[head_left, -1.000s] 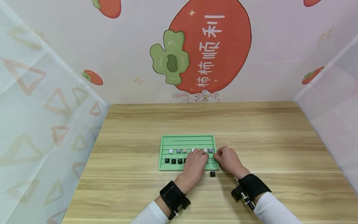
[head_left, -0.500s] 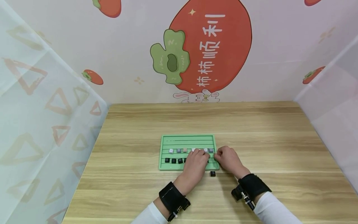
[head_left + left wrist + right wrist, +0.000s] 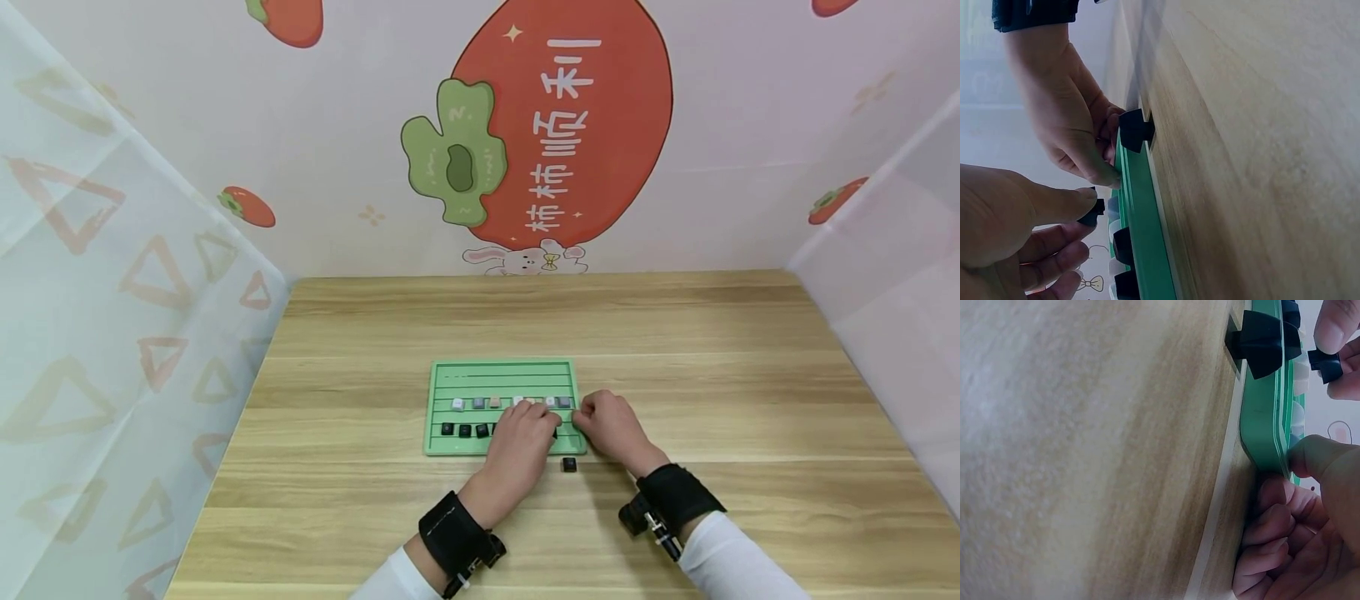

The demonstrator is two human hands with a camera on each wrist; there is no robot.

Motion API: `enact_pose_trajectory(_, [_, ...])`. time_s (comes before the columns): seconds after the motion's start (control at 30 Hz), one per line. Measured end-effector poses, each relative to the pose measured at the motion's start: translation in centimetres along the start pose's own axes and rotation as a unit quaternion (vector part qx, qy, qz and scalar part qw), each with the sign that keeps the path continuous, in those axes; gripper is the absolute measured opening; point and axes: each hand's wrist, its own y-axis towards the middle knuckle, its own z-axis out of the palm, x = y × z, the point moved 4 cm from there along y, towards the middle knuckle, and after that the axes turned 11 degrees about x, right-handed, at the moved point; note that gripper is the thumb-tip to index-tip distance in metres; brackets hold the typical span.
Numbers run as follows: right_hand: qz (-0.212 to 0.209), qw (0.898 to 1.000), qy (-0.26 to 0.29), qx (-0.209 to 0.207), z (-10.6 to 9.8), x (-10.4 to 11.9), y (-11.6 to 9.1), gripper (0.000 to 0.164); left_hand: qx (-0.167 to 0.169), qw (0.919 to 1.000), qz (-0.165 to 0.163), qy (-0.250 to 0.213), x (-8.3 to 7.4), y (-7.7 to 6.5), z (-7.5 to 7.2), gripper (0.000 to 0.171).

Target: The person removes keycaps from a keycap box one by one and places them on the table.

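My left hand (image 3: 522, 442) is over the right half of a green grooved board (image 3: 506, 368). Between its thumb and fingertips it pinches a black keycap (image 3: 1090, 212), held just above the board's surface. My right hand (image 3: 615, 425) grips the board's right edge, its thumb on the rim and its other fingers curled at the side, as the right wrist view shows. Black keycaps (image 3: 465, 431) stand in a lower row, partly hidden by my left hand. Behind them runs a row of white, grey and beige keycaps (image 3: 478, 403).
One loose black keycap (image 3: 569, 465) sits on the wooden table (image 3: 337, 500), just in front of the board's lower right corner. A printed backdrop (image 3: 337, 142) rises behind the table, with pale sheets (image 3: 90, 333) at both sides.
My left wrist has shifted slightly left and toward me, while its fingertips stay at nearly the same spot. The right hand and the board hold almost still.
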Motion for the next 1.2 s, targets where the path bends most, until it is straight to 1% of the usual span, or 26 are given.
enact_pose_trajectory(0.27, [0.004,1.0,0.005,0.003,0.0,0.1,0.0,0.036,0.005,0.9999,0.006,-0.009,0.0,-0.4,-0.3,0.018])
enact_pose_trajectory(0.4, [0.007,1.0,0.007,0.005,0.1,0.1,0.0,0.036,0.007,0.9999,0.003,-0.015,-0.1,-0.6,-0.3,0.018])
enact_pose_trajectory(0.67, [0.013,1.0,0.005,0.003,0.1,0.0,-0.1,0.034,0.0,0.9999,0.005,-0.015,-0.5,-1.1,-0.1,0.019])
enact_pose_trajectory(0.97, [0.008,1.0,0.007,-0.009,0.0,0.1,-0.1,0.034,0.011,0.9998,0.009,-0.015,-0.8,-1.4,0.1,0.015])
enact_pose_trajectory(1.2, [0.021,1.0,0.011,0.005,0.0,0.1,-0.1,0.032,0.025,0.9995,0.011,-0.013,-1.0,-1.4,0.4,0.012])
